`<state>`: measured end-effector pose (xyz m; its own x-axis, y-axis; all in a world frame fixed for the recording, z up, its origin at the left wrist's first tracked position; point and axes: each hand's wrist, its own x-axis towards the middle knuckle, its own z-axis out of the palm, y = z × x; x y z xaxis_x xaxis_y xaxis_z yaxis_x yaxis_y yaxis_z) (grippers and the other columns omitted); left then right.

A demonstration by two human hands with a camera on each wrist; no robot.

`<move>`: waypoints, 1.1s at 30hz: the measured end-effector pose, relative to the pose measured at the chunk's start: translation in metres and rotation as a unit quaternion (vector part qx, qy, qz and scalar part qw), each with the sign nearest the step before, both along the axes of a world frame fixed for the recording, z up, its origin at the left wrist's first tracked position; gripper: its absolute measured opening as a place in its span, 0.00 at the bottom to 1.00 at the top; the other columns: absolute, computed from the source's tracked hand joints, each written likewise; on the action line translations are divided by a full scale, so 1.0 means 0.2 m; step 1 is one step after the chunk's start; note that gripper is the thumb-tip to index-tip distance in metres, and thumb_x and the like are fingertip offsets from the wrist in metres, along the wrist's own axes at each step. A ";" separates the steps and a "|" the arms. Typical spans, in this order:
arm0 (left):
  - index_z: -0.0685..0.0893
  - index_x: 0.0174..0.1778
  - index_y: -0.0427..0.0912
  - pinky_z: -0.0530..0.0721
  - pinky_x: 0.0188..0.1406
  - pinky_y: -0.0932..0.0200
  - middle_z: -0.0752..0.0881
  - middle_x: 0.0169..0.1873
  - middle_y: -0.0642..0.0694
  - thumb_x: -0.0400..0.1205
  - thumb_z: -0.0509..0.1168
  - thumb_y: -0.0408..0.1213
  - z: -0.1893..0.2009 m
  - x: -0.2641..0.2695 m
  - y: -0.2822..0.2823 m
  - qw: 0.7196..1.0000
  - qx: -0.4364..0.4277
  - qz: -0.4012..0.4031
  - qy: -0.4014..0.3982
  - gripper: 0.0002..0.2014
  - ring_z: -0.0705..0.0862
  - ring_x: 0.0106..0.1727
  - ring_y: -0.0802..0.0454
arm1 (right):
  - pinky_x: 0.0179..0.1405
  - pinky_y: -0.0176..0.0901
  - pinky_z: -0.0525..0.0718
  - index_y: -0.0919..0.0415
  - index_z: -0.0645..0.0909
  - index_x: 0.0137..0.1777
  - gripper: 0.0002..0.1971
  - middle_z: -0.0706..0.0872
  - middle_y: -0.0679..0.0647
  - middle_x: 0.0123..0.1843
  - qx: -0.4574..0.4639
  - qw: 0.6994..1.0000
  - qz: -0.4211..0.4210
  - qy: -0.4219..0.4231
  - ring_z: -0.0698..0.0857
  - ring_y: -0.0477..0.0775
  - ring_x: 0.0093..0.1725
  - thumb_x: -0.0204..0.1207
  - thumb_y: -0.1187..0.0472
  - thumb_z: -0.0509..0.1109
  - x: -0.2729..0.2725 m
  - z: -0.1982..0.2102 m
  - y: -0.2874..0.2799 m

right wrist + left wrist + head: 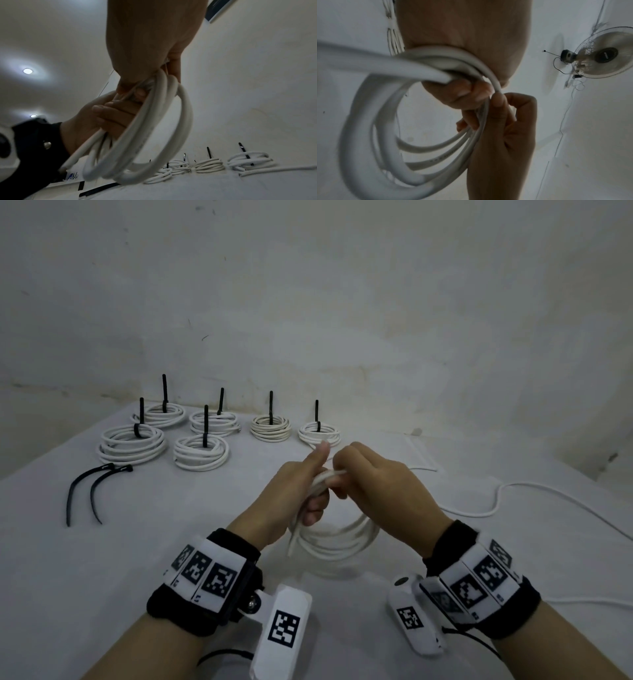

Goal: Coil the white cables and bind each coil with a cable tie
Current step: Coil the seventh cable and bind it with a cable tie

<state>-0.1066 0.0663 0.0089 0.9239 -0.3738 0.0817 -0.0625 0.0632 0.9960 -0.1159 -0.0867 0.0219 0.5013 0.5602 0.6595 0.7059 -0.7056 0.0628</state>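
A half-wound coil of white cable (346,542) hangs over the table between my hands. My left hand (313,491) grips the gathered loops at the top, thumb up; its curled fingers (464,93) wrap the coil (368,121). My right hand (342,479) pinches a strand of the same coil right beside the left; its fingers (500,100) close on the cable. In the right wrist view both hands hold the coil (163,128) together. Two loose black cable ties (92,491) lie on the table at the left.
Several bound coils (202,451) with upright black tie tails stand at the back of the white table (102,559), also seen low as bound coils (248,159). A loose length of white cable (496,498) snakes across the table's right side. A fan (604,54) hangs on the wall.
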 end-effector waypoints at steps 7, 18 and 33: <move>0.75 0.32 0.36 0.58 0.18 0.66 0.65 0.18 0.51 0.85 0.56 0.50 -0.03 0.03 0.00 0.996 0.005 0.072 -0.047 0.23 0.61 0.18 0.57 | 0.30 0.38 0.74 0.61 0.73 0.44 0.17 0.74 0.49 0.41 0.095 0.995 -0.003 0.035 0.71 0.48 0.32 0.82 0.46 0.57 0.03 0.00 0.00; 0.70 0.28 0.40 0.56 0.18 0.67 0.62 0.17 0.52 0.85 0.56 0.51 -0.06 0.10 0.03 0.990 -0.042 0.138 0.004 0.22 0.58 0.17 0.56 | 0.38 0.38 0.77 0.58 0.83 0.39 0.07 0.83 0.48 0.33 0.094 0.973 -0.120 0.175 0.80 0.45 0.35 0.71 0.57 0.78 -0.02 0.08 0.04; 0.67 0.27 0.44 0.59 0.16 0.69 0.61 0.18 0.52 0.84 0.53 0.56 -0.02 0.07 0.04 0.996 -0.057 0.044 0.051 0.24 0.57 0.15 0.59 | 0.40 0.37 0.79 0.57 0.73 0.44 0.20 0.74 0.49 0.47 0.150 0.980 -0.069 0.113 0.75 0.48 0.42 0.62 0.67 0.82 0.05 0.02 0.01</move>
<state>-0.0928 0.0749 0.0044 0.9583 -0.2848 0.0233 0.0281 0.1748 0.9842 -0.1053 -0.0856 0.0254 0.7108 0.2750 0.6475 0.5744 -0.7582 -0.3086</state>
